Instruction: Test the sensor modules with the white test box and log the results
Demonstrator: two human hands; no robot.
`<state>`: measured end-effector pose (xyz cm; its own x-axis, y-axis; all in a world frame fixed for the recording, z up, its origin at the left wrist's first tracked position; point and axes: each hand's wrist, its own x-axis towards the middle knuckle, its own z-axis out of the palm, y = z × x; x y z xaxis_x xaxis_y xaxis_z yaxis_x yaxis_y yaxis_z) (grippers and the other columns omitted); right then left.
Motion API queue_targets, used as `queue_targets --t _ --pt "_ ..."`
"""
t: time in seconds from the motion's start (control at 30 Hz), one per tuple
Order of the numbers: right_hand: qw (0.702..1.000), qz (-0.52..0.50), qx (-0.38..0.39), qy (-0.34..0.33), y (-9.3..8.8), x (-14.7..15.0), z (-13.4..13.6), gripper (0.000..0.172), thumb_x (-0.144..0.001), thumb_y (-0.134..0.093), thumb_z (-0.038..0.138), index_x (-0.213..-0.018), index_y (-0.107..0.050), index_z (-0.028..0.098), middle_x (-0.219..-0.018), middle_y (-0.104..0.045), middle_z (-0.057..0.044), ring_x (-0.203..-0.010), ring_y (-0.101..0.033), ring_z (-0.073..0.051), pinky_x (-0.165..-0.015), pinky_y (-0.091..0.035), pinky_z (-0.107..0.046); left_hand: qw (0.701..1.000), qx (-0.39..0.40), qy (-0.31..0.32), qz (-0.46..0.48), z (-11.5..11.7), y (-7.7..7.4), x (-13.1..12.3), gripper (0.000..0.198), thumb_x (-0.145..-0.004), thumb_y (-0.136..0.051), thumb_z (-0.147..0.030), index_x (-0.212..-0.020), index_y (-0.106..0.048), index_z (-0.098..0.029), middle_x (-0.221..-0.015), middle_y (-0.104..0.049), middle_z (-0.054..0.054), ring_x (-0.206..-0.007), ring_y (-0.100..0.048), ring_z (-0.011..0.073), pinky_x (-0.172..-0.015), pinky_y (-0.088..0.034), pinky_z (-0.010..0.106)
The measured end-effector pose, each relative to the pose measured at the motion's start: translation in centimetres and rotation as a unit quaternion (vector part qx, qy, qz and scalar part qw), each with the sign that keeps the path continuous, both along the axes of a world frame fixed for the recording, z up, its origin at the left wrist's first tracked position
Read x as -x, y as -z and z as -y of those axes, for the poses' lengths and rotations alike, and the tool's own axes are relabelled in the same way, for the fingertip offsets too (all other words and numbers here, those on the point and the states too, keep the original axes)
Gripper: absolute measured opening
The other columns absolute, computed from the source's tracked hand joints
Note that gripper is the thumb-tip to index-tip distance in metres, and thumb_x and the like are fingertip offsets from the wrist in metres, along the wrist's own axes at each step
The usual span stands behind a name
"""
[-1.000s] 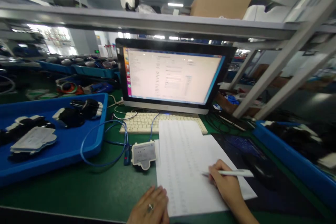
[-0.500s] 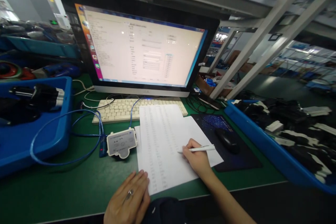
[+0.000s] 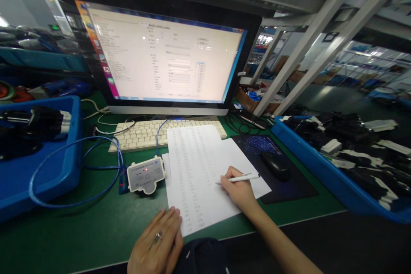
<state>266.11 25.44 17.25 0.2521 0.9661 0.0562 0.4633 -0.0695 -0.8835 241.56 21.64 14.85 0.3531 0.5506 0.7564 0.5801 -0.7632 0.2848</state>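
Observation:
My right hand (image 3: 239, 190) is closed round a white pen (image 3: 245, 177), its tip at the written columns on a white sheet (image 3: 192, 167). Flat at the sheet's lower left edge lies my left hand (image 3: 159, 239), fingers stretched out and holding nothing, with a ring on one finger. Another sheet (image 3: 250, 165) shows from under the first. Left of the paper sits a small pale device (image 3: 146, 175) with a lit red light and a blue cable (image 3: 56, 152).
A keyboard (image 3: 141, 135) lies below a lit monitor (image 3: 160, 55). The black mouse (image 3: 275, 165) rests on a dark pad (image 3: 289, 195). Blue bins stand left (image 3: 78, 137) and right (image 3: 308, 156), holding black and white parts. Metal posts (image 3: 305, 43) rise behind.
A red light now shows on the pale device. The view has shifted slightly, so the monitor and bins appear further left. Both hands keep nearly the same pose.

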Motion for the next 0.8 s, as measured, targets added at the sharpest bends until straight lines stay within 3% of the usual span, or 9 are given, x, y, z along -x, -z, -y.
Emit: queue_targets --t 0.8 --pt "0.999 0.028 -0.022 0.023 -0.51 0.23 -0.21 0.023 -0.069 -0.05 0.032 -0.052 -0.035 0.024 -0.043 -0.044 0.005 -0.043 -0.04 -0.012 -0.045 -0.032 -0.026 1.0 -0.009 0.006 -0.018 -0.25 0.47 0.25 0.018 -0.083 -0.053 -0.006 -0.098 -0.064 -0.008 -0.096 -0.07 0.006 -0.1 -0.061 0.0133 -0.102 -0.04 0.028"
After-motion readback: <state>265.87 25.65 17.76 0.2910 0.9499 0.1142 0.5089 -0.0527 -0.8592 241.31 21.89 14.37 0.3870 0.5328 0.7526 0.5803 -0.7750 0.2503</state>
